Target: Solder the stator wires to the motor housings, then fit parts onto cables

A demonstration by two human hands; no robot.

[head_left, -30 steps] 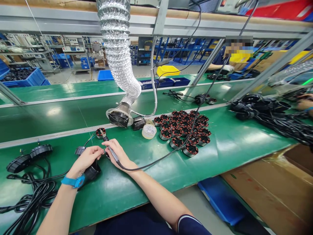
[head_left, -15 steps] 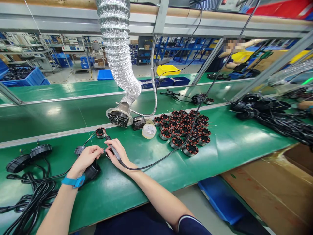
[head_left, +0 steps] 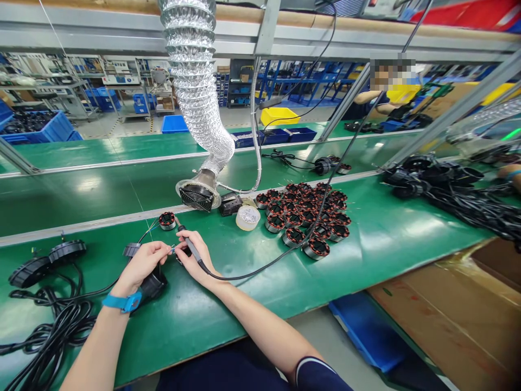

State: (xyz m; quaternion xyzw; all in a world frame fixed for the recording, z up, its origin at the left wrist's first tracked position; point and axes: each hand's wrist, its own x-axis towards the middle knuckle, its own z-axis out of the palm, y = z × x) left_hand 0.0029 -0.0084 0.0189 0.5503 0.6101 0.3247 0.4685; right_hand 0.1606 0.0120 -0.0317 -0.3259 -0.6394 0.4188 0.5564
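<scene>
My right hand (head_left: 194, 255) is closed around a soldering iron (head_left: 190, 242), its tip toward a small copper-wound motor stator (head_left: 166, 220) on the green bench. Thumb and forefinger of that hand also meet my left hand (head_left: 148, 259) at a thin wire (head_left: 173, 250). The left fingers are pinched on this wire, and a blue strap circles that wrist. Thin coloured wires run from the stator toward the black motor housing (head_left: 153, 285), which lies partly hidden under my left hand. The exact wire ends are too small to make out.
Several stators (head_left: 309, 212) stand grouped on the right, beside a white round tub (head_left: 248, 217). A fume duct (head_left: 199, 98) hangs over the bench. Black cables (head_left: 52, 331) lie at left. The iron's cord (head_left: 260, 271) crosses the bench. A co-worker (head_left: 374, 98) is across the line.
The soldering iron's tip has shifted slightly right, a little apart from the stator. Both hands stay at the wire almost unmoved. Across the line, the co-worker's arm has come down.
</scene>
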